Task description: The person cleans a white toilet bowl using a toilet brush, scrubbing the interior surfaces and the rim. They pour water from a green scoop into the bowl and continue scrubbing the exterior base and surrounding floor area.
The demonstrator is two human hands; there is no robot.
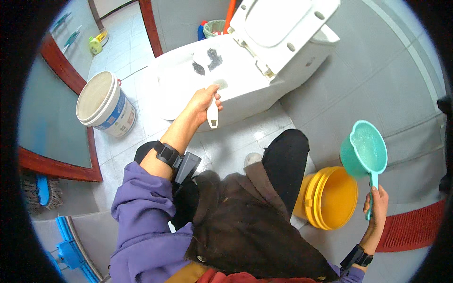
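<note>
My left hand (pixel 207 104) grips the handle of a white toilet brush (pixel 212 115). Its dark bristled head (pixel 214 59) reaches over the bowl area of a white toilet (pixel 244 104); bright glare hides the bowl's inner edges. The toilet's seat and lid (pixel 283 21) are raised. On the right, my right hand (pixel 377 205) holds a teal plastic dipper (pixel 366 148) by its handle. Clear water seems to be in the dipper, though its level is hard to judge. Just below and left of the dipper stands a yellow bucket (pixel 309 201).
A white lidded bucket (pixel 118 113) stands left of the toilet. Behind it are a lined waste bin (pixel 214 28) and a blue bottle (pixel 201 32). A mop head (pixel 44 191) and blue squeegee-like tool (pixel 74 247) lie lower left. A red mat (pixel 410 226) is at right.
</note>
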